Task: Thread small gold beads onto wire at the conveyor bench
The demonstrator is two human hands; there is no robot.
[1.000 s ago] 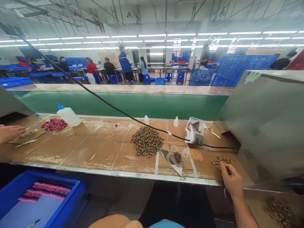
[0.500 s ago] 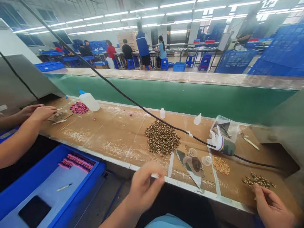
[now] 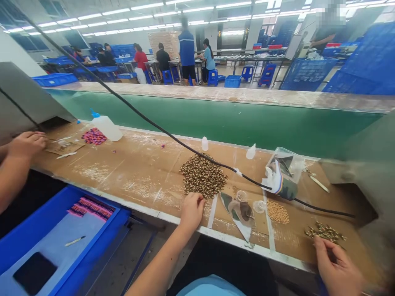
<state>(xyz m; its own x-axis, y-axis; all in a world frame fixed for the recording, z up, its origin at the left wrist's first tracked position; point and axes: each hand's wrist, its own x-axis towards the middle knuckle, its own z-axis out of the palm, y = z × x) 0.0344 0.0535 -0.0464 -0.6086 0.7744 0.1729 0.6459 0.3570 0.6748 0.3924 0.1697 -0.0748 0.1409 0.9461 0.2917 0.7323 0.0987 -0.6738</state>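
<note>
My left hand (image 3: pixel 191 210) rests on the cardboard-covered bench at the near edge of a big pile of small brown-and-gold parts (image 3: pixel 203 175); its fingers are curled down into the pile's edge. My right hand (image 3: pixel 336 269) is at the bench's front right, fingers bent, just below a small heap of the same parts (image 3: pixel 324 232). What either hand holds is hidden. Between them lie a folded paper scrap (image 3: pixel 239 209), two small clear cups (image 3: pixel 259 206) and a patch of tiny gold beads (image 3: pixel 277 211).
A black cable (image 3: pixel 173 137) crosses the bench to a clear plastic bag (image 3: pixel 282 172). Small dropper bottles (image 3: pixel 204 143) and a large white bottle (image 3: pixel 105 125) stand by the green conveyor (image 3: pixel 216 119). A co-worker's hands (image 3: pixel 26 144) work at left, by pink parts (image 3: pixel 93 135). A blue tray (image 3: pixel 64 230) sits below.
My left hand came up from below the bench edge and landed at the big pile. My right hand stayed near the small heap. The view swung slightly left and down.
</note>
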